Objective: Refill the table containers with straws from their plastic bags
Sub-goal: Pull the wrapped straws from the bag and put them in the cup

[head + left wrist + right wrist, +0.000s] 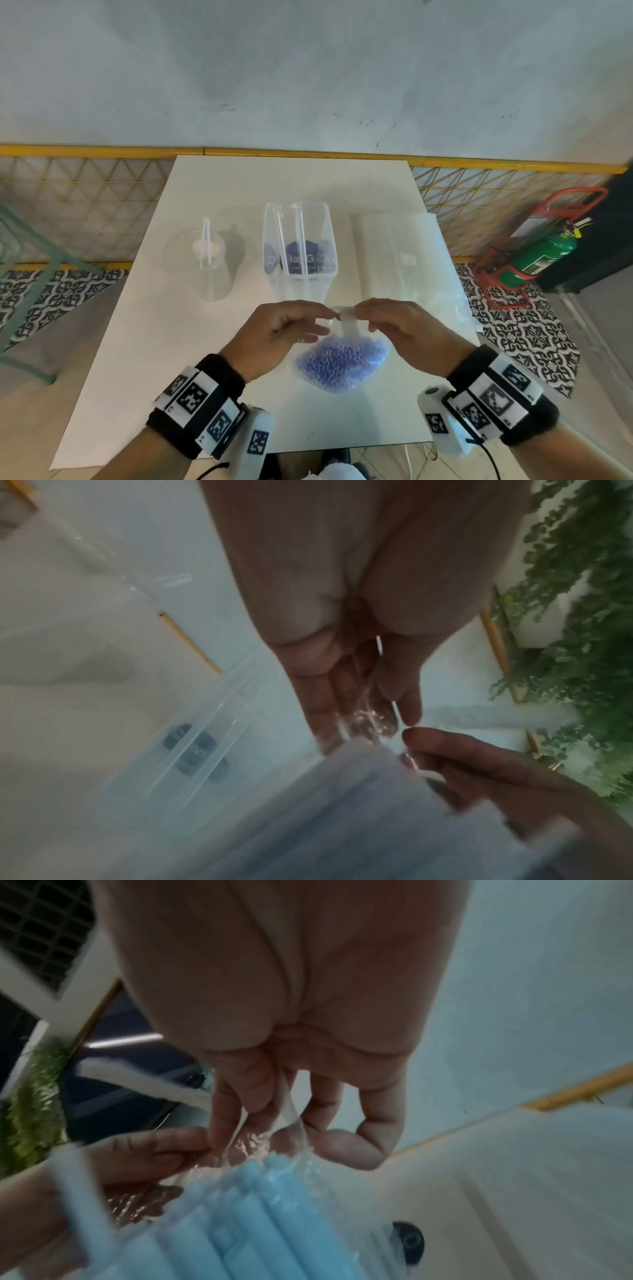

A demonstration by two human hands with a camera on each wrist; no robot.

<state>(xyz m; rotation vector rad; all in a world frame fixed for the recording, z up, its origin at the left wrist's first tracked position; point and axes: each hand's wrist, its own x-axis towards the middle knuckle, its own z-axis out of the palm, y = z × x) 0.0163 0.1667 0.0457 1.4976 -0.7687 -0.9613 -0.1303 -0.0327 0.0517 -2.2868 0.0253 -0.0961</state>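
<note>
A clear plastic bag of blue straws (340, 363) stands upright near the table's front edge, straw ends facing up. My left hand (291, 322) and right hand (383, 320) both pinch the bag's twisted top (346, 315) from either side. The wrist views show the same bag (359, 791) (246, 1218), with fingers (407, 704) (257, 1093) pinching crinkled plastic. Behind the hands stands a clear rectangular container (299, 250) holding two clear straws. A round clear cup (205, 260) with two thin straws stands to its left.
A flat bag of clear straws (400, 260) lies at the right of the white table (144, 342). Beyond the table runs a yellow railing (102, 150) against a wall. A green fire extinguisher in a red stand (541, 253) sits on the floor at right.
</note>
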